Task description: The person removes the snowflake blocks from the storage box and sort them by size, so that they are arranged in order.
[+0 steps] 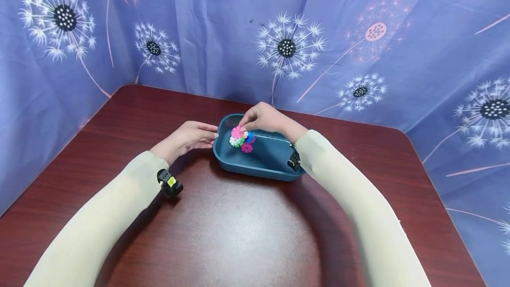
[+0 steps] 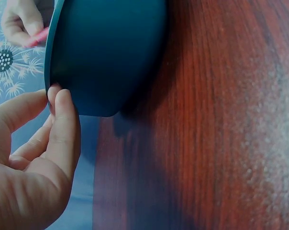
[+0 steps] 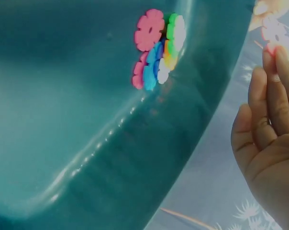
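The right hand (image 1: 263,118) pinches a pink flower-shaped disc (image 1: 237,132) between thumb and fingertips, above the left part of a dark teal tray (image 1: 263,171). In the right wrist view the hand (image 3: 273,120) holds the disc (image 3: 273,34) by its edge. Below it in the tray lies a cluster of flower-shaped pieces in pink (image 3: 150,29), green, white, blue and orange, touching one another. The left hand (image 1: 193,137) is at the tray's left end; in the left wrist view its thumb and fingers (image 2: 63,115) grip the rim of the tray (image 2: 111,52).
The tray stands on a dark red wooden table (image 1: 239,234), near its back edge. Behind and beside the table hangs a blue curtain (image 1: 223,34) with a dandelion print. Each wrist wears a small black camera, the left one (image 1: 170,183) just above the table.
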{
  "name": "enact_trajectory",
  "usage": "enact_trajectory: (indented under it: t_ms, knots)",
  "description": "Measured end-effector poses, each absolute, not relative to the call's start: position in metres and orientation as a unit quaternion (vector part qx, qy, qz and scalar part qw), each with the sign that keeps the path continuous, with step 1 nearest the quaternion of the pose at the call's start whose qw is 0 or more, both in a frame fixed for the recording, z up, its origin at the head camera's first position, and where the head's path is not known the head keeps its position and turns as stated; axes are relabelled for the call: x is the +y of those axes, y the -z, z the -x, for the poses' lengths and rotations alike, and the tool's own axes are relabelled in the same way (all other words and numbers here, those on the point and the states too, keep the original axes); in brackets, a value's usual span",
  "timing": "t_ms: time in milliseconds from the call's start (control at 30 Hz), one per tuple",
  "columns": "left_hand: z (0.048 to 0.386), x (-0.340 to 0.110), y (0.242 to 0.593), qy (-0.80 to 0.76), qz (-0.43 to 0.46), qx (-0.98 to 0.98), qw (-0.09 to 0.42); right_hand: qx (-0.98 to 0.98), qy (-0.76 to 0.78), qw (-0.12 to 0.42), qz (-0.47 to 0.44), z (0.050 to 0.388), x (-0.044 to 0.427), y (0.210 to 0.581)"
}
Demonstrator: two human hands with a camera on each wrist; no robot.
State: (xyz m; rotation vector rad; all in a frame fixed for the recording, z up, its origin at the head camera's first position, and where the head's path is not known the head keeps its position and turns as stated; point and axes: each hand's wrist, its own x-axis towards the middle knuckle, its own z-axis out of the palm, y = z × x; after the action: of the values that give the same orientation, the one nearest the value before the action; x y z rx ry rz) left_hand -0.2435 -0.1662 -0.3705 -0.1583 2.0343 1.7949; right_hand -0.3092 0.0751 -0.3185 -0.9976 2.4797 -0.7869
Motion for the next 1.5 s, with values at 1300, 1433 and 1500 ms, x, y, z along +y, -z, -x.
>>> enact_trajectory:
  t_ms: [1300, 1433, 1500]
  knots:
    - [0.243, -0.166, 0.366, -0.627, 0.046, 0.749, 0.21, 0.738, 0.609, 0.283, 0.067, 0.145, 0.077, 0.379]
    - [0.244, -0.166, 0.367, -0.628, 0.046, 0.747, 0.215, 0.736, 0.614, 0.285, 0.023, 0.14, 0.068, 0.396]
    - [0.245, -0.165, 0.368, -0.628, 0.047, 0.746, 0.217, 0.738, 0.613, 0.281, 0.01, 0.14, 0.066, 0.401]
